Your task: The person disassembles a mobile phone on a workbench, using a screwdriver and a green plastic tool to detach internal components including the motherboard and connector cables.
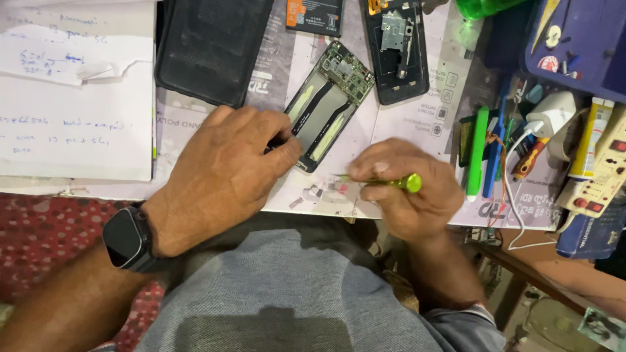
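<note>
A cluttered repair bench (417,98) fills the frame. At centre, the left hand (222,173) presses down the opened phone frame (329,104); the right hand (407,189) pinches a green screwdriver (391,182). Tiny screws (319,192) near the edge could roll off if nudged.

A phone repair bench, judging by the opened phone (329,104) on the work mat (417,124): another stripped phone (396,49) just beyond it, screwdrivers (486,146) and charger (551,114) to its right, handwritten notes (75,91) left.

Opened phone frame (328,107), green circuit board exposed, lying diagonal on mat, green-handled screwdriver (385,182) horiz. nearby
</note>
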